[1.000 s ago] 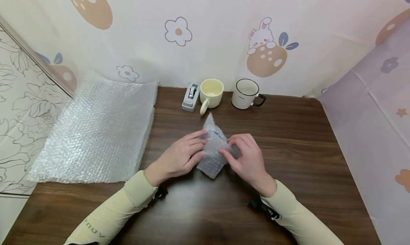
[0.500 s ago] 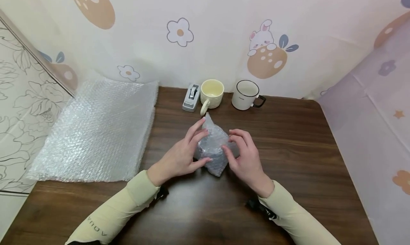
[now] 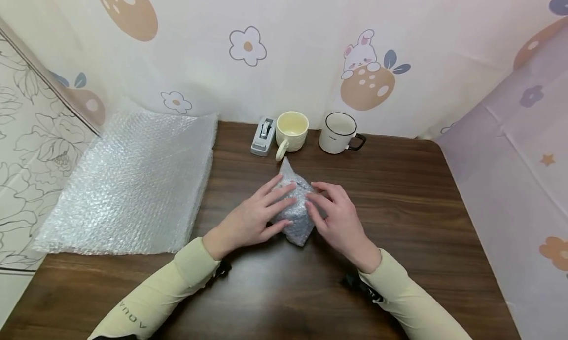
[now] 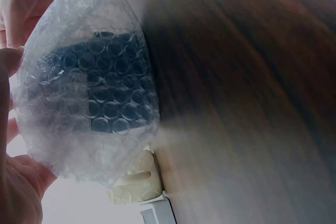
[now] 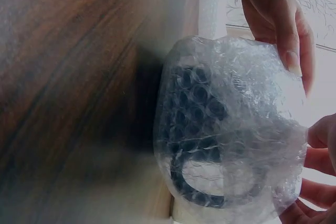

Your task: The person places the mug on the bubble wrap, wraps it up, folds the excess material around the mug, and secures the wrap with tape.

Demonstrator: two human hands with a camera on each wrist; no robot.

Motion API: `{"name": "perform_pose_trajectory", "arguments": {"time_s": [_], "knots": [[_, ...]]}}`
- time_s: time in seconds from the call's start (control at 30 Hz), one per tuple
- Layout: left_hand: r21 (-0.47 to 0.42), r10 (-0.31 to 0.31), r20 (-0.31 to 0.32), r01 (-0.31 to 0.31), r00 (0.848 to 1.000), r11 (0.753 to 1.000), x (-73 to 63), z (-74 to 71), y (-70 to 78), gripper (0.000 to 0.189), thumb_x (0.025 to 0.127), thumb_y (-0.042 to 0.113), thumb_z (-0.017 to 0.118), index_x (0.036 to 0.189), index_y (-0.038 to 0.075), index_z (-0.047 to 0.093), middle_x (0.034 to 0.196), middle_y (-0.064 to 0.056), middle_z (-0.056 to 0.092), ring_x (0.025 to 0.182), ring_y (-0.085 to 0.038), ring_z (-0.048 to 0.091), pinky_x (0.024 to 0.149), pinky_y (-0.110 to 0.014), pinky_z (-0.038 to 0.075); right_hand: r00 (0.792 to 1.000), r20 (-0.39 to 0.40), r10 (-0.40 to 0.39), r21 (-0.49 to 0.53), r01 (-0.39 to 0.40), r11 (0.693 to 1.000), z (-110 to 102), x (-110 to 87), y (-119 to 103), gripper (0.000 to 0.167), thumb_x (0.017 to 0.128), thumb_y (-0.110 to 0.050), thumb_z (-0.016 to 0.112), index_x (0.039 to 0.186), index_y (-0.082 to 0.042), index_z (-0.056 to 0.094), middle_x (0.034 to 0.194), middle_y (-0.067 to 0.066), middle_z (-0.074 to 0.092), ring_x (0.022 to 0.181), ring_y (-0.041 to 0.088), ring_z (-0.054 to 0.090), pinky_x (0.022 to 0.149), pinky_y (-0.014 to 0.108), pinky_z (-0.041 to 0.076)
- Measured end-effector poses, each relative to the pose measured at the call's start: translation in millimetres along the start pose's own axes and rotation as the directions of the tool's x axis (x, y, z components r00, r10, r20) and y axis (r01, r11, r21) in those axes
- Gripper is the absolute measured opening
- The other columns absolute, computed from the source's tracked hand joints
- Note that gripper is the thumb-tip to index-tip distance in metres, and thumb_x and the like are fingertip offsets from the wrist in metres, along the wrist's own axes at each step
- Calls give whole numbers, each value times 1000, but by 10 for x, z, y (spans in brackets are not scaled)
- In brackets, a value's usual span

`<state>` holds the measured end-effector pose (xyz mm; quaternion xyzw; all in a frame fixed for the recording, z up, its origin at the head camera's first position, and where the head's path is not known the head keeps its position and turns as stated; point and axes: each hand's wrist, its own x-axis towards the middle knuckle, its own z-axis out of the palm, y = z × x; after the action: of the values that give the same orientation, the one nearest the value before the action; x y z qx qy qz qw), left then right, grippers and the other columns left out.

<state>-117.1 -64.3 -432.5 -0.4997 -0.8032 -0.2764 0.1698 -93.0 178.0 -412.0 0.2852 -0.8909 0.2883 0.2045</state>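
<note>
A bundle of bubble wrap (image 3: pixel 299 221) stands on the table between both hands. Through the wrap in the left wrist view, a dark mug (image 4: pixel 115 90) shows. Its rounded handle (image 5: pixel 181 177) is visible in the right wrist view. The left hand (image 3: pixel 250 219) lies with spread fingers on the bundle's left side and top. On the other side, the right hand (image 3: pixel 339 221) touches the top right with bent fingertips and thumb. A pointed corner of wrap sticks out toward the back. The mug's opening is covered.
A large bubble wrap sheet (image 3: pixel 137 187) covers the table's left part. Behind the bundle stand a grey tape dispenser (image 3: pixel 264 136), a pale yellow cup (image 3: pixel 291 132) and a white mug (image 3: pixel 337 133) with black handle. A patterned curtain (image 3: pixel 293 49) closes off the back.
A loose flap that stood up over the bundle has been folded down against it. The left fingers have spread further over the top; the right fingers have shifted from the flap's edge onto the bundle.
</note>
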Motion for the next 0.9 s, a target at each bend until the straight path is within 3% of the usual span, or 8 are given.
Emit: {"name": "perform_pose_trajectory", "arguments": {"time_s": [0.17, 0.27, 0.43, 0.57, 0.77, 0.83, 0.9], "knots": [[43, 3, 38, -4, 999, 999, 18, -21, 15, 44, 94, 27, 68, 129, 1, 63, 145, -15, 52, 143, -41, 31, 118, -42, 24, 999, 25, -44, -33, 45, 998, -14, 27, -4, 21, 91, -15, 69, 106, -1, 75, 123, 15, 63, 113, 32, 55, 91, 47, 49], [69, -16, 67, 11, 998, 998, 35, -30, 17, 43, 95, 29, 67, 129, 2, 64, 143, -13, 54, 143, -39, 31, 118, -40, 24, 992, 62, -111, -34, 113, 993, -32, 36, 22, 27, 94, -19, 66, 113, 1, 72, 127, 15, 62, 120, 31, 53, 99, 47, 46], [82, -54, 102, 46, 993, 996, 29, -20, 16, 45, 97, 32, 63, 134, 6, 62, 145, -9, 53, 145, -36, 29, 114, -38, 33, 954, 155, -255, -27, 263, 965, -61, 23, 77, 43, 98, -34, 64, 125, -2, 67, 128, 13, 64, 126, 29, 54, 106, 48, 41], [71, -72, 112, 64, 991, 995, 30, -16, 13, 46, 97, 32, 63, 136, 8, 60, 146, -6, 52, 146, -34, 27, 109, -38, 39, 940, 222, -259, -38, 274, 961, -87, 20, 94, 53, 92, -41, 71, 129, -4, 65, 130, 11, 64, 128, 26, 53, 107, 47, 40], [-49, -97, 81, 102, 992, 994, 14, 0, -30, 43, 95, 33, 68, 128, 7, 59, 147, -9, 48, 144, -31, 31, 111, -38, 36, 940, 246, -237, -50, 257, 965, -63, 20, 45, 47, 89, -35, 76, 123, -4, 68, 124, 10, 67, 126, 26, 54, 106, 45, 42], [-135, -133, 54, 139, 990, 981, 10, -5, -59, 47, 93, 35, 71, 126, 5, 56, 149, -11, 43, 140, -29, 36, 110, -38, 38, 939, 247, -238, -63, 260, 964, -54, 21, 25, 44, 90, -35, 75, 121, -4, 69, 122, 10, 68, 124, 26, 55, 105, 45, 43], [-245, -192, 31, 194, 981, 950, 15, -27, -102, 53, 91, 34, 73, 128, 3, 52, 150, -14, 37, 137, -27, 40, 109, -38, 39, 941, 246, -233, -70, 257, 964, -47, 21, 12, 43, 90, -35, 74, 119, -4, 69, 121, 10, 68, 124, 26, 55, 105, 45, 43]]}}
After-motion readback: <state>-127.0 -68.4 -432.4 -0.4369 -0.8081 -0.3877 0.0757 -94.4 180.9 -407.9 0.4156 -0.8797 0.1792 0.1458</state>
